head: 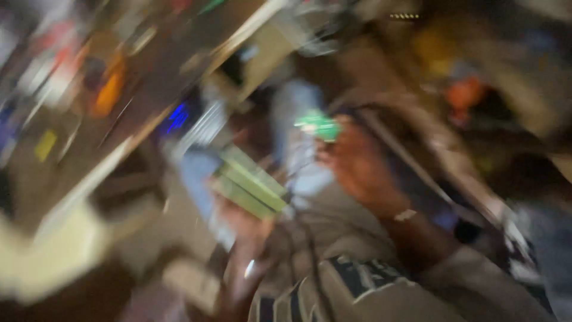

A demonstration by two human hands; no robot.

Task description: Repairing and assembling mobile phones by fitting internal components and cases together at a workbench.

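Blur smears mid-frame as the left hand (247, 223) clasps a stack of green flat pieces (250, 182) while the right hand (357, 170) pinches a small green piece (320, 126) at its fingertips, upper centre.

Motion blur hides most finishes. The flat green pieces (253, 182) in the left hand (241, 223) look like matt card or paper. The small bright green thing (320, 126) at the right hand (357, 167) looks glossy, perhaps plastic. The striped sleeve (357, 280) is matt cloth.
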